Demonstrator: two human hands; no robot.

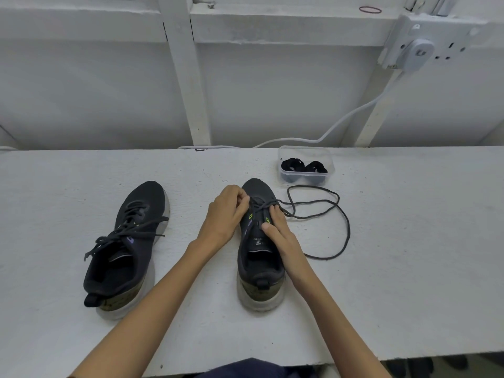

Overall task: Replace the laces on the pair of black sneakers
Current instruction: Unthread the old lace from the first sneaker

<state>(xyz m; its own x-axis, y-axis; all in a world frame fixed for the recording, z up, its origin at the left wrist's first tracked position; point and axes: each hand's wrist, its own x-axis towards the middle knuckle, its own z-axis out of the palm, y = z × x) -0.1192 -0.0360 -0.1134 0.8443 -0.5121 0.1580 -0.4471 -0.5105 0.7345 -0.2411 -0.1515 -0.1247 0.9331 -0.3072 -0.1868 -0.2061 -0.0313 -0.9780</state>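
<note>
Fingers are working on the centre sneaker (260, 257). Well to its left, the second sneaker (128, 241) is lying laced. At its toe-end eyelets the left hand (223, 214) is pinching the lace (348, 230). The right hand (283, 233) is pressing closed fingers on its right eyelet row. The lace is trailing rightward in loops. Beyond its toe, a clear tub (304, 177) is holding coiled laces (293, 163).

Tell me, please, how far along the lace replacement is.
Done: lace mostly out of the right sneaker. In hand: left hand pinches it near the toe; right hand rests on the shoe. Left: left sneaker laced; two coiled laces boxed, unused.
</note>
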